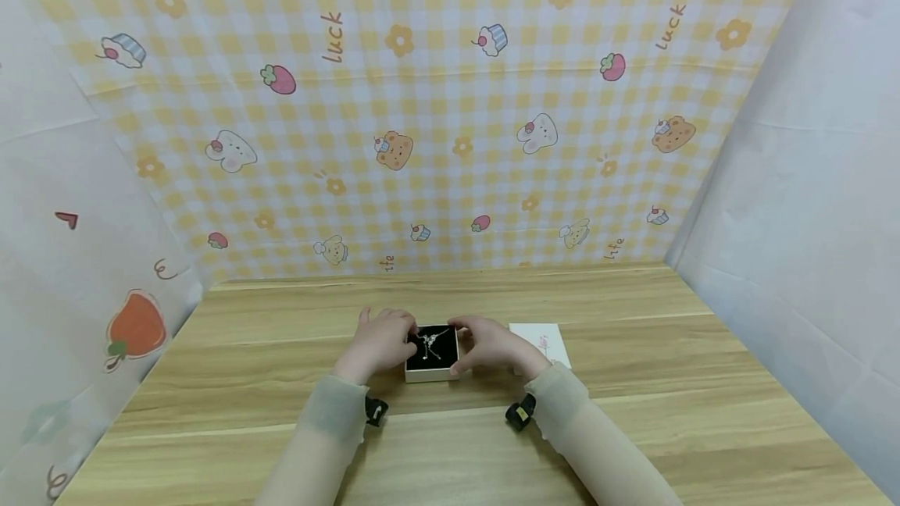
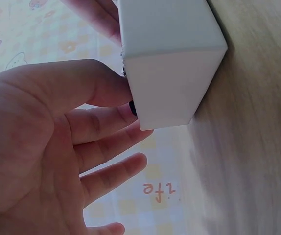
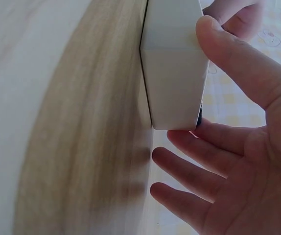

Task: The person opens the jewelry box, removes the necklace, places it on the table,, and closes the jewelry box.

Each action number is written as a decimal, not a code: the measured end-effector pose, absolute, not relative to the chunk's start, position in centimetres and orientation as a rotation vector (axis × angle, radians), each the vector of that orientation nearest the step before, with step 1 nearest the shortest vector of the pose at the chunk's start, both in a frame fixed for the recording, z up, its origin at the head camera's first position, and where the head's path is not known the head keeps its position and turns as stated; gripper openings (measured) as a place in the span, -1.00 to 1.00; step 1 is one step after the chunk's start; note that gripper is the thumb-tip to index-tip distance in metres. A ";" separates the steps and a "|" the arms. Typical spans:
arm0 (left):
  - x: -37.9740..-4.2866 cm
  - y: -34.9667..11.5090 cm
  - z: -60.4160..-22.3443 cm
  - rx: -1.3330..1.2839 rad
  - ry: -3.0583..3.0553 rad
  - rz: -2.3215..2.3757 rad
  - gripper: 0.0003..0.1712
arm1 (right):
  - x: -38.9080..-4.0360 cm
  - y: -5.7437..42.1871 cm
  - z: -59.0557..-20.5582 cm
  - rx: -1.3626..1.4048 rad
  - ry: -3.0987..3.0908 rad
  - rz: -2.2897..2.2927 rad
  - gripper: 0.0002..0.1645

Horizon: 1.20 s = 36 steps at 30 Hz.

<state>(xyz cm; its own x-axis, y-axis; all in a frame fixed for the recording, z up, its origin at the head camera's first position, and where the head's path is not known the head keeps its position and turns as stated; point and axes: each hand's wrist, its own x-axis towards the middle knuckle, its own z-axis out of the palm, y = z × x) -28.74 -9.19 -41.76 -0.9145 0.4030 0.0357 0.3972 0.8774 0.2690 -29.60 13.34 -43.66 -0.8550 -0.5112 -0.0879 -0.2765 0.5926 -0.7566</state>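
A small white jewelry box [image 1: 432, 375] sits on the table with its top off. Inside it is a black pad [image 1: 443, 354], bearing a silver-coloured necklace [image 1: 430, 342] with thin chains. At the box's left side, my left hand [image 1: 380, 342] has its thumb and index finger bent at the pad's edge; the other fingers spread behind. In the left wrist view a black corner of the pad [image 2: 133, 108] shows between thumb and index finger. My right hand [image 1: 492, 343] grips the box's right side, thumb at the near corner and fingertips at the far corner.
A white lid [image 1: 537, 334] with pink print lies to the right, partly behind my right hand. The wooden table [image 1: 281, 350] meets a yellow checked cloth [image 1: 450, 100] at the back. White cloths hang at the left and right sides.
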 end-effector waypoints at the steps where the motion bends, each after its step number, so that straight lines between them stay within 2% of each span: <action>1: -28.7 -9.2 -41.7 0.644 3.024 0.426 -0.82 | -29.6 13.3 -43.7 -0.642 2.529 -1.126 0.09; 13: -28.5 -9.3 -41.1 0.646 3.026 0.453 -0.80 | -29.5 13.3 -43.5 -0.624 2.523 -1.139 0.09; 23: -28.3 -9.4 -40.8 0.646 3.015 0.465 -0.73 | -29.6 13.3 -43.8 -0.654 2.538 -1.133 0.01; 36: -28.2 -9.5 -40.7 0.647 3.012 0.523 -0.75 | -29.6 13.4 -43.9 -0.646 2.529 -1.132 0.08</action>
<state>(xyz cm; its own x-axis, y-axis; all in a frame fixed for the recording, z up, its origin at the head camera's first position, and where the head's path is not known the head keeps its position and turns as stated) -28.19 -9.45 -40.67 -0.9141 0.4020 0.0533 0.3964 0.8581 0.3264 -29.61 13.38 -43.86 -0.8553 -0.5114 -0.0831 -0.2788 0.5894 -0.7582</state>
